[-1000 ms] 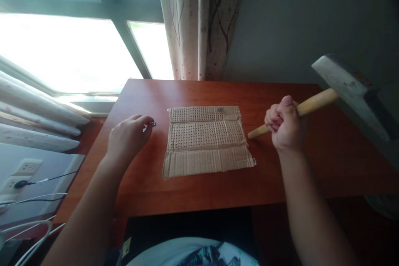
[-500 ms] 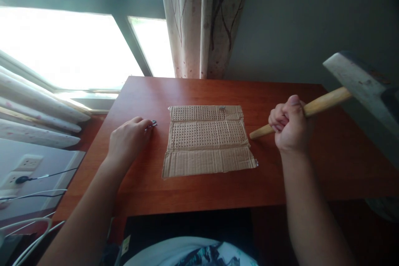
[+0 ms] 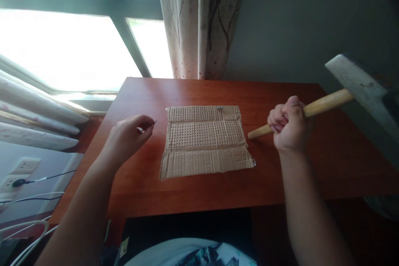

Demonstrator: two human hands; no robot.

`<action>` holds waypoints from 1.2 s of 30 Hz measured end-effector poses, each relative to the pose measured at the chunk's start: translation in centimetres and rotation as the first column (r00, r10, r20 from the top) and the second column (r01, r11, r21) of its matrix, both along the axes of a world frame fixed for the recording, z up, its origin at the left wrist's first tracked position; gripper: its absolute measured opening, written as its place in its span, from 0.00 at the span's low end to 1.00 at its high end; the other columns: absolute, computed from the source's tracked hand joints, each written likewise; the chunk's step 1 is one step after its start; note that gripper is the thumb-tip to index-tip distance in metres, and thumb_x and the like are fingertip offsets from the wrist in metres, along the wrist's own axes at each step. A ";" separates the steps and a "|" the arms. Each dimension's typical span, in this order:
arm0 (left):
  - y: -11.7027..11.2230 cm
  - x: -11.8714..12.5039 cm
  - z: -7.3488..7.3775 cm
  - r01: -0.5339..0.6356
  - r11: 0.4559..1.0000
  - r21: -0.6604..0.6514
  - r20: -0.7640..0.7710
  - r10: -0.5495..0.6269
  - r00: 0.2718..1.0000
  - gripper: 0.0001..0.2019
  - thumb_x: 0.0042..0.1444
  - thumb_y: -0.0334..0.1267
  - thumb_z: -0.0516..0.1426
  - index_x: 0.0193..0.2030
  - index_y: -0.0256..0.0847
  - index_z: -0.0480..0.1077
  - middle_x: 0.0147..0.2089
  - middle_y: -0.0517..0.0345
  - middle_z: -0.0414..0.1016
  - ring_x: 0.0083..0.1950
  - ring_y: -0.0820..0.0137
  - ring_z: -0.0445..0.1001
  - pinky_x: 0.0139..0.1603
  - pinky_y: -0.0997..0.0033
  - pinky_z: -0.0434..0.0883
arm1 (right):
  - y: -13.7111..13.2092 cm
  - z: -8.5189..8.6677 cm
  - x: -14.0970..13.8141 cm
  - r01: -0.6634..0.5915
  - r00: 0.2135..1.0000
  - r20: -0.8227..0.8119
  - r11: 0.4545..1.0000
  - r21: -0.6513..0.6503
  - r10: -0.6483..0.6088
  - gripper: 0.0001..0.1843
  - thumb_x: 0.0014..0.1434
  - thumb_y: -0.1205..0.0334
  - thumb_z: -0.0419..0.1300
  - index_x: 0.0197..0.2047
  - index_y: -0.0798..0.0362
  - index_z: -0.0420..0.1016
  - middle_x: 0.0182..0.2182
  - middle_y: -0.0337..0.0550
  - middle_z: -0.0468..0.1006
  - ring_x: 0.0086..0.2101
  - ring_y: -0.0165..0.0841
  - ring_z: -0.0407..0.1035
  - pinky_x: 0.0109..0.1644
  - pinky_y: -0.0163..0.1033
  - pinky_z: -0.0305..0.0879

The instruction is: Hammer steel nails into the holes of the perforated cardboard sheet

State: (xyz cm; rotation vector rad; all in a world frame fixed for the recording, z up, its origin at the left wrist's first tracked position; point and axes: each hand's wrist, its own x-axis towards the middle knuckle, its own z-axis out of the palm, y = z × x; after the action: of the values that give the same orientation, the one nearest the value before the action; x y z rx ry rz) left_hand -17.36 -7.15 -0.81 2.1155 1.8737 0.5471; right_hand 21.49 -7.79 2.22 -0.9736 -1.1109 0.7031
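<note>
My left hand (image 3: pixel 127 135) pinches a small dark nail (image 3: pixel 154 123) between thumb and fingertips, just left of the cardboard. More shiny nails (image 3: pixel 141 130) show beneath the fingers, partly hidden, seemingly on the table. My right hand (image 3: pixel 289 124) is wrapped around the wooden handle of a hammer (image 3: pixel 327 103), its metal head raised at the far right and its handle end pointing left. Between the hands lies a flat piece of cardboard (image 3: pixel 202 161), covered with rows of small holes in its upper two sections. A few tiny metal pieces (image 3: pixel 220 108) are at its upper right.
The reddish-brown wooden table (image 3: pixel 199 197) carries the cardboard. A bright window (image 3: pixel 62 50) and a curtain (image 3: pixel 183 25) stand behind it. On the left are another curtain (image 3: pixel 34 116), a wall socket (image 3: pixel 26 165) with a plug, and white cables (image 3: pixel 40 224).
My left hand has lifted slightly from the nails, its fingertips now pinching a single nail. My right hand and the hammer stay nearly where they were; the view has shifted a little.
</note>
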 end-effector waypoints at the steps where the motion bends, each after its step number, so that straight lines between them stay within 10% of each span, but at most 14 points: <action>1: 0.0 0.5 0.7 -0.021 0.999 0.031 0.123 0.017 0.992 0.10 0.57 0.45 0.58 0.42 0.44 0.75 0.40 0.55 0.82 0.38 0.64 0.79 0.40 0.66 0.75 | 0.0 0.0 0.0 -0.001 1.000 0.000 1.000 -0.001 0.001 0.32 0.63 0.43 0.60 0.20 0.49 0.47 0.13 0.28 0.47 0.13 0.22 0.43 0.17 0.34 0.39; 9: 1.4 9.3 6.1 0.198 0.967 0.159 0.655 -0.253 0.712 0.08 0.55 0.40 0.61 0.39 0.39 0.76 0.38 0.52 0.81 0.39 0.67 0.80 0.42 0.65 0.79 | 0.1 0.1 -0.3 -0.005 1.000 -0.019 1.000 -0.020 0.005 0.31 0.63 0.46 0.62 0.20 0.49 0.49 0.14 0.28 0.48 0.13 0.23 0.44 0.17 0.35 0.39; 18: 6.6 14.4 3.2 0.420 0.888 0.187 0.486 -0.455 0.746 0.05 0.56 0.36 0.61 0.35 0.38 0.78 0.34 0.56 0.81 0.35 0.70 0.78 0.38 0.69 0.75 | -0.1 0.2 -0.4 -0.019 0.999 -0.043 1.000 -0.005 0.019 0.31 0.62 0.46 0.63 0.18 0.49 0.50 0.13 0.28 0.48 0.13 0.22 0.44 0.16 0.35 0.38; 36: 6.8 14.5 2.7 0.394 0.904 0.163 0.404 -0.426 0.810 0.06 0.58 0.36 0.59 0.36 0.39 0.78 0.36 0.56 0.82 0.34 0.70 0.77 0.38 0.71 0.72 | 0.0 0.0 -0.1 -0.017 0.999 -0.036 1.000 0.007 0.017 0.30 0.64 0.46 0.61 0.19 0.49 0.50 0.13 0.28 0.48 0.13 0.22 0.43 0.16 0.35 0.38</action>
State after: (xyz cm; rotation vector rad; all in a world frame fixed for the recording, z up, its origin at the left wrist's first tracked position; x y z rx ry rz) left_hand -2.87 -0.38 1.94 2.1300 1.1266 0.8965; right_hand 21.34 -7.78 2.21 -0.9431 -1.0903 0.7277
